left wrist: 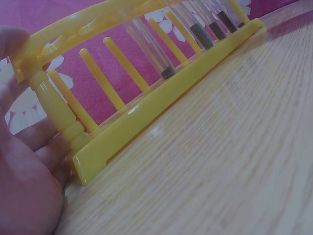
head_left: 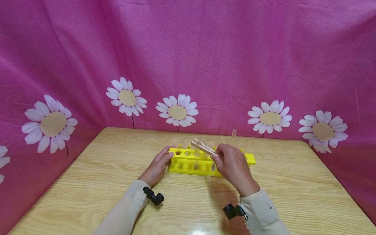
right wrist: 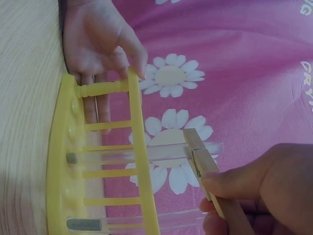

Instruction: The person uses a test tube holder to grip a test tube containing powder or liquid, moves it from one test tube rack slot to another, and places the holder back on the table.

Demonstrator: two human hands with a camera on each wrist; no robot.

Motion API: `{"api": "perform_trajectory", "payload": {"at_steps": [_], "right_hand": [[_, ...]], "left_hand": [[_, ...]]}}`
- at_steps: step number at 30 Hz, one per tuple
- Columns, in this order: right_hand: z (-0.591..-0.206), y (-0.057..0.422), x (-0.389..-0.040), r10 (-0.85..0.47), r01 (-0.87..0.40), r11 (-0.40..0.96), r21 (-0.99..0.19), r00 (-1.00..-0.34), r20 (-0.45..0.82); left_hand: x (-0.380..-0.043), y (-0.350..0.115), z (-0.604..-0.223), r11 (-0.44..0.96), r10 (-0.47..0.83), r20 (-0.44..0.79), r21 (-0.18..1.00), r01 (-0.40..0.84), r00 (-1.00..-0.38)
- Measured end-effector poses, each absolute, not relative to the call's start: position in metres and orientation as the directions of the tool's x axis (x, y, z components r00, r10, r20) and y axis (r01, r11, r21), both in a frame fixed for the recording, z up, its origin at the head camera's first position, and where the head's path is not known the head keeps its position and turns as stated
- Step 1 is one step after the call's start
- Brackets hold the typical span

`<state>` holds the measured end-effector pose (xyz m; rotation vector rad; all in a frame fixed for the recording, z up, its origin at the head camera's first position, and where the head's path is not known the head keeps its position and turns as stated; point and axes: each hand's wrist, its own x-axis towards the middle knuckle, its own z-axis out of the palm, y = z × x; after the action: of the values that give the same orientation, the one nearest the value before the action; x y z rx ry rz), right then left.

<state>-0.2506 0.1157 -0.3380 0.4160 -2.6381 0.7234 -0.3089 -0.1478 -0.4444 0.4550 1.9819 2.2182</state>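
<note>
A yellow test tube rack [head_left: 183,170] stands on the table. My left hand [head_left: 156,168] holds its left end, thumb at the top bar and fingers around the end post [left wrist: 56,105]. My right hand [head_left: 236,168] grips a wooden test tube holder [right wrist: 198,159] above the rack. The holder's tip is at the upper part of a clear test tube [right wrist: 168,153], which stands upright in a rack hole. A little dark material [left wrist: 167,73] lies at that tube's bottom. Another tube [right wrist: 146,223] with more grey content stands farther right, partly behind my right hand in the head view.
Towards the rack's right end are more tubes with dark contents [left wrist: 226,21]. Behind my right hand, a tube [head_left: 233,135] points its rounded end upward. Yellow pegs [left wrist: 102,78] line the rack's back. A pink flowered cloth [head_left: 205,65] hangs behind the wooden table [head_left: 117,163].
</note>
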Motion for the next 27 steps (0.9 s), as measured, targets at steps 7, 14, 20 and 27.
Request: {"api": "perform_trajectory", "payload": {"at_steps": [7,14,20,27], "right_hand": [[-0.3352,0.1165,-0.25,-0.158,-0.358,0.814,-0.457,-0.894,0.419],[-0.3341,0.1173,-0.2496,-0.136,-0.364,0.805,-0.468,-0.881,0.452],[-0.3333,0.1167,-0.2492,-0.113,-0.353,0.801,-0.484,-0.882,0.457],[-0.3315,0.1162,-0.2488,-0.092,-0.354,0.789,-0.503,-0.876,0.473]], "left_hand": [[-0.3085,-0.1481,-0.4439,-0.127,0.294,0.134,0.987,0.1,-0.946],[-0.3071,-0.1487,-0.4428,-0.123,0.302,0.11,0.99,0.076,-0.947],[-0.3068,-0.1488,-0.4431,-0.137,0.304,0.108,0.988,0.069,-0.947],[-0.3073,-0.1494,-0.4437,-0.134,0.305,0.106,0.989,0.068,-0.946]]}}
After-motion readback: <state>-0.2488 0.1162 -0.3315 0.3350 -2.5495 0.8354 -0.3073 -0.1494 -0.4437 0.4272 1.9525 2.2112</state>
